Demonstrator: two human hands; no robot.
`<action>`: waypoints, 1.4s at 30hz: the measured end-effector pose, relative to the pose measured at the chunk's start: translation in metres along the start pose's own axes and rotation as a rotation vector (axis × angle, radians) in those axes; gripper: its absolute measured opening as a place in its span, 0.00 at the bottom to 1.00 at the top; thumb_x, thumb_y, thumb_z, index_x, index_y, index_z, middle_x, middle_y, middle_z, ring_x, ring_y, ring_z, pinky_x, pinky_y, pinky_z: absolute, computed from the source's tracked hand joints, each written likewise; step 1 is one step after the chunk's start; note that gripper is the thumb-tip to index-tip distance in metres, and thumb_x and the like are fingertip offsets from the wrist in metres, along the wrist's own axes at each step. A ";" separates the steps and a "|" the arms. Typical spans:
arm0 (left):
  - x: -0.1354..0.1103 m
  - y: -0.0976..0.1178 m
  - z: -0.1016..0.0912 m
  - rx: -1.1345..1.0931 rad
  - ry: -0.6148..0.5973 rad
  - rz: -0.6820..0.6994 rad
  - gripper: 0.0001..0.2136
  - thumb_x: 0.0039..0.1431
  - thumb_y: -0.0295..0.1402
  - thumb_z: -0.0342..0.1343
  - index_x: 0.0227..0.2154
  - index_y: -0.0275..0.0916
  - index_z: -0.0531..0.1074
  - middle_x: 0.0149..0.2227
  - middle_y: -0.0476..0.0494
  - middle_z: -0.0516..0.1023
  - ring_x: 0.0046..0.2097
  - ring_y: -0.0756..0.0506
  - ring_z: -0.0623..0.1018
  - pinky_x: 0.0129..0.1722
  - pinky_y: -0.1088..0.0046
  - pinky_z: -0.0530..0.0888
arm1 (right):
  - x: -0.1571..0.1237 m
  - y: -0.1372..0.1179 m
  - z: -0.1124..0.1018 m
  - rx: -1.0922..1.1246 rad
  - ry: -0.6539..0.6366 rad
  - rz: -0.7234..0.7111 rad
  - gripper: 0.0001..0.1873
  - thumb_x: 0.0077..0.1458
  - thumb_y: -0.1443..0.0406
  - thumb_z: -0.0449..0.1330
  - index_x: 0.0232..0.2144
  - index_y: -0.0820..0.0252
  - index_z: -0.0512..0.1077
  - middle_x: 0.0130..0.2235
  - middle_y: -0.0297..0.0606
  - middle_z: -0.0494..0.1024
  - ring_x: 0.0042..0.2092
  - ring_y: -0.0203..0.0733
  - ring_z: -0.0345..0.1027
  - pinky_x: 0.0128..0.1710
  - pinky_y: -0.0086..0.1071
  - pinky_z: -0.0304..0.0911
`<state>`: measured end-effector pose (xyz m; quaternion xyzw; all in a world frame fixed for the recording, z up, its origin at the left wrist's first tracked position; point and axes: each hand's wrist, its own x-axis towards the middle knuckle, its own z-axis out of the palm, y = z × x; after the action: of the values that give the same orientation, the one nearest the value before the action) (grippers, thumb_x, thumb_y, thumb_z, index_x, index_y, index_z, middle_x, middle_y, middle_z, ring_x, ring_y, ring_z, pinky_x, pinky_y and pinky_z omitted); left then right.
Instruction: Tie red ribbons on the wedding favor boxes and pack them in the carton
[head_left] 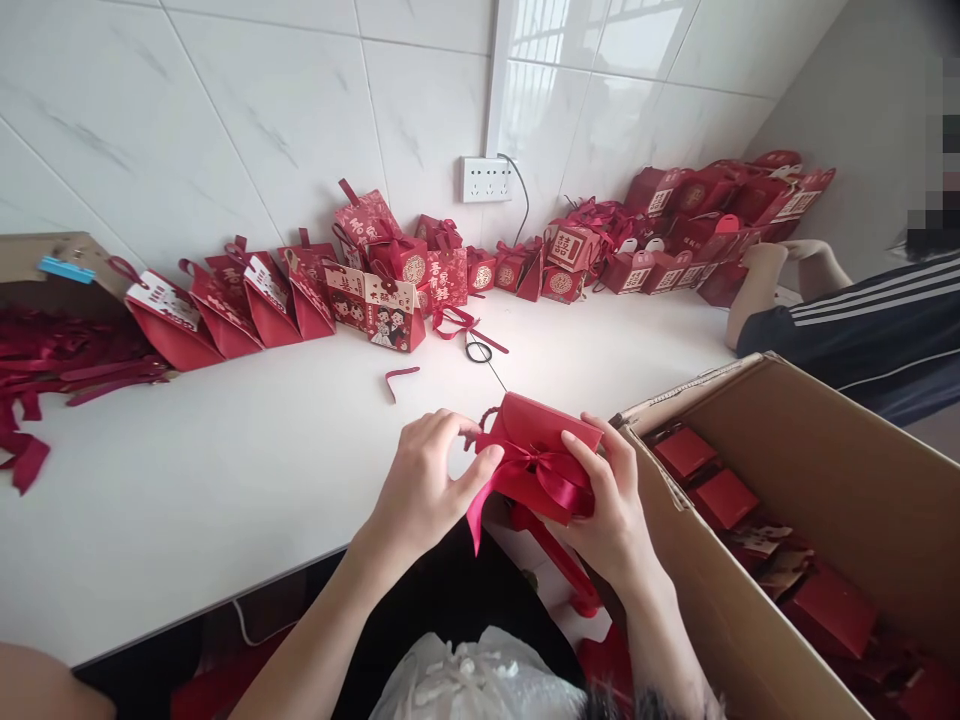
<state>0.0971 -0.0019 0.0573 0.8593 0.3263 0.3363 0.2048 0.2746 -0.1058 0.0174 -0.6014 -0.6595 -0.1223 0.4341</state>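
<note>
A red gift box [517, 425], tied with a shiny red ribbon bow [551, 480], is held above the table's front edge, close to the cardboard carton. My right hand [611, 500] is closed around its right side, fingers over the front. At the box's left edge, my left hand [435, 470] is closed, thumb against the ribbon and fingertips by a dark red braided cord [487, 415]. A ribbon tail hangs below my left thumb. Part of my left fingertips' contact is hidden.
Red gift boxes [394, 315] line the white table [247, 450] along the wall. A black ring [478, 350] and ribbon scraps lie there. Ribbons fill a box at left. A large carton [720, 400] at right holds red boxes. Another person's arm [757, 290] reaches in at right.
</note>
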 end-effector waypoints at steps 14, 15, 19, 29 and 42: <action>0.000 0.035 0.035 -0.081 0.357 0.670 0.04 0.55 0.25 0.58 0.34 0.36 0.69 0.27 0.49 0.73 0.29 0.51 0.71 0.33 0.70 0.69 | -0.009 -0.001 -0.010 -0.025 0.087 0.096 0.34 0.53 0.64 0.63 0.59 0.51 0.56 0.58 0.50 0.56 0.59 0.57 0.57 0.51 0.54 0.67; 0.001 0.036 0.039 -0.083 0.347 0.726 0.04 0.55 0.25 0.57 0.34 0.36 0.70 0.27 0.49 0.73 0.29 0.51 0.71 0.34 0.69 0.69 | -0.010 0.000 -0.013 -0.025 0.102 0.102 0.33 0.53 0.65 0.62 0.59 0.51 0.56 0.58 0.50 0.56 0.59 0.57 0.57 0.50 0.54 0.67; 0.009 0.045 0.052 -0.180 0.293 0.884 0.04 0.56 0.24 0.54 0.33 0.35 0.71 0.27 0.50 0.75 0.30 0.52 0.72 0.35 0.69 0.69 | -0.016 0.004 -0.031 -0.035 0.145 0.118 0.32 0.54 0.67 0.60 0.59 0.51 0.56 0.58 0.49 0.55 0.59 0.56 0.58 0.48 0.52 0.69; 0.018 0.085 0.079 -0.379 0.164 1.028 0.09 0.59 0.24 0.49 0.29 0.38 0.73 0.22 0.53 0.72 0.26 0.54 0.70 0.32 0.71 0.71 | -0.055 0.007 -0.095 -0.288 0.209 0.227 0.34 0.52 0.71 0.61 0.59 0.50 0.57 0.58 0.49 0.56 0.58 0.55 0.59 0.51 0.53 0.66; 0.010 0.129 0.109 -0.563 0.068 1.070 0.08 0.54 0.23 0.56 0.24 0.43 0.71 0.21 0.56 0.70 0.22 0.55 0.69 0.28 0.69 0.70 | -0.083 -0.002 -0.127 -0.372 0.277 0.370 0.34 0.52 0.69 0.61 0.59 0.49 0.56 0.59 0.49 0.56 0.59 0.55 0.58 0.52 0.54 0.64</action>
<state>0.2348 -0.1001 0.0606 0.8057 -0.2465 0.4932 0.2164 0.3186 -0.2502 0.0340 -0.7583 -0.4393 -0.2408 0.4173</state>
